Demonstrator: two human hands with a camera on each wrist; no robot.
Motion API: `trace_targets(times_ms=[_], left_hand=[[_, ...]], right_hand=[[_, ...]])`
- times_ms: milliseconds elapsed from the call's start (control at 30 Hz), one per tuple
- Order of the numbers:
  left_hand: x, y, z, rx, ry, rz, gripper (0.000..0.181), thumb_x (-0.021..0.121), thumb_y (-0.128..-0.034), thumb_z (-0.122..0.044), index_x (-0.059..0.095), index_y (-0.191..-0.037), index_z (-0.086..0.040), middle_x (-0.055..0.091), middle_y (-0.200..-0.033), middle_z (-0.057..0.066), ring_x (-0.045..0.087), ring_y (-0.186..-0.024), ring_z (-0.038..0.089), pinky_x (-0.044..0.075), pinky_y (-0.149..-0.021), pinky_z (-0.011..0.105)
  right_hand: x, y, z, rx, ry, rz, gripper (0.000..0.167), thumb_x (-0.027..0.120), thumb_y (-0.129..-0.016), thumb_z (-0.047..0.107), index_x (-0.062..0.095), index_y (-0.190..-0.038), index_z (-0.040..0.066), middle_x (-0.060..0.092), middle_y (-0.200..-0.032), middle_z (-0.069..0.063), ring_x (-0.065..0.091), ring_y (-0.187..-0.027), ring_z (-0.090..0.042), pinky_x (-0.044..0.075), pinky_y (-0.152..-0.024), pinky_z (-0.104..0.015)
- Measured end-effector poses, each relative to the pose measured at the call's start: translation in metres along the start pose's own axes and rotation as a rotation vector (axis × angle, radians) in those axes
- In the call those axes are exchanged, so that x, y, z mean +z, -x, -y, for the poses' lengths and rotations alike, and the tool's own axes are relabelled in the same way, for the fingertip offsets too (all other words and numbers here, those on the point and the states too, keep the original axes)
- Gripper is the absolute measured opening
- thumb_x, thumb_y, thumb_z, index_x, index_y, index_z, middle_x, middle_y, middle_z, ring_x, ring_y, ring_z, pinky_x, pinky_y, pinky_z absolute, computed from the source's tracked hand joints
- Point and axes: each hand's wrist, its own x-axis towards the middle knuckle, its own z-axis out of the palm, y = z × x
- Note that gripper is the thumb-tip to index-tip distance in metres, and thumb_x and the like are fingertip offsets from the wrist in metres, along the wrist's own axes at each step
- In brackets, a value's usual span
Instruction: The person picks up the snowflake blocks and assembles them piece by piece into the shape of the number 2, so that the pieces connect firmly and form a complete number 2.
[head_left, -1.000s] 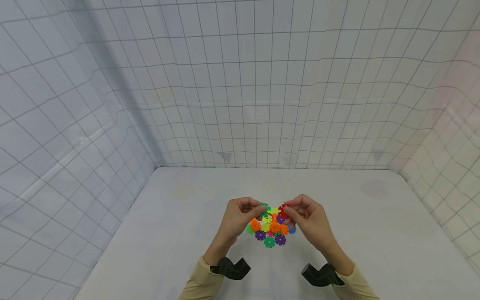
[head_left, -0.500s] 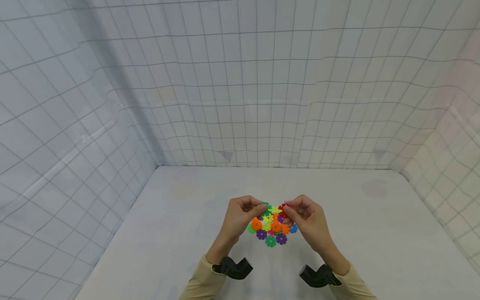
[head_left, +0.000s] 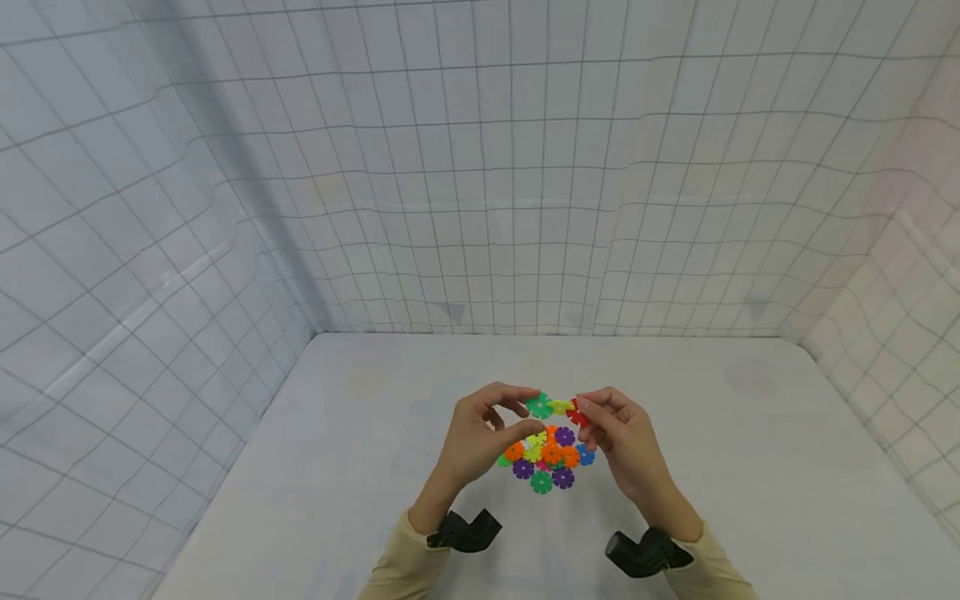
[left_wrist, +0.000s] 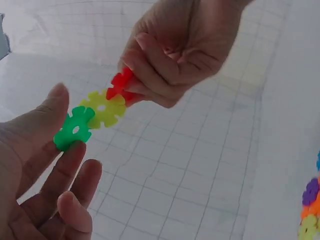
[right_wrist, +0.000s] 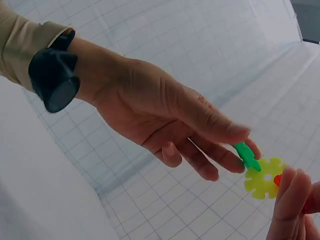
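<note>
Three toothed plastic snowflake discs are joined in a row above the table: a green disc (head_left: pixel 539 406), a yellow disc (left_wrist: pixel 102 108) and a red disc (head_left: pixel 577 413). My right hand (head_left: pixel 624 442) pinches the red one between thumb and fingers, which hide part of it. At the green end, my left hand (head_left: pixel 480 433) has its thumb and fingers spread apart around the disc. Its fingertips are at the disc's edge in the left wrist view; firm contact cannot be made out. The yellow disc spans the gap between both hands.
Below the hands, a cluster of several snowflake discs in mixed colours, among them an orange disc (head_left: pixel 551 453) and a purple disc (head_left: pixel 563 477), lies on the white table (head_left: pixel 360 467). Gridded white curtains (head_left: pixel 480 208) enclose the back and sides.
My left thumb has come away from the green disc and the fingers have spread. The joined row has risen slightly away from the cluster, still pinched by my right hand.
</note>
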Motion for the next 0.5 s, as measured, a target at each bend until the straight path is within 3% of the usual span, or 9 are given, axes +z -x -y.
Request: trace_targets(times_ms=[133,233,367,500], left_hand=[[0.0,-0.001,0.004,0.249,-0.18,-0.055,0.025,0.079,-0.0756,-0.006,0.073,-0.099,-0.012,0.062,-0.1,0.002,0.056,-0.085,0.015,0.045,-0.054,0.02],[0.001,-0.002,0.008,0.366,-0.227,-0.098,0.023,0.079,-0.074,0.0,0.074,-0.094,-0.011,0.062,-0.098,0.003,0.056,-0.083,0.016,0.046,-0.058,0.02],[0.0,-0.003,0.012,0.457,-0.219,-0.137,0.025,0.08,-0.0702,0.003,0.074,-0.091,-0.009,0.066,-0.089,0.002,0.057,-0.078,0.016,0.048,-0.061,0.021],[-0.003,-0.005,0.014,0.466,-0.198,-0.167,0.024,0.081,-0.07,0.003,0.075,-0.09,-0.008,0.067,-0.083,0.0,0.058,-0.074,0.015,0.049,-0.059,0.02]], right_hand=[[-0.001,-0.001,0.001,0.043,-0.07,0.033,0.009,0.057,-0.096,0.011,0.064,-0.091,0.009,0.062,-0.071,-0.003,0.056,-0.054,-0.009,0.048,-0.054,-0.016],[-0.002,-0.002,0.001,0.062,-0.085,0.068,0.01,0.056,-0.097,0.01,0.065,-0.091,0.01,0.062,-0.07,-0.002,0.058,-0.055,-0.009,0.048,-0.054,-0.016],[-0.002,-0.002,0.001,0.04,-0.045,0.105,0.014,0.053,-0.099,0.014,0.064,-0.094,0.007,0.063,-0.07,-0.003,0.059,-0.056,-0.011,0.05,-0.055,-0.018],[-0.006,-0.002,0.0,-0.018,0.051,0.092,0.021,0.05,-0.1,0.02,0.062,-0.099,0.003,0.063,-0.072,-0.006,0.059,-0.057,-0.017,0.051,-0.056,-0.022]])
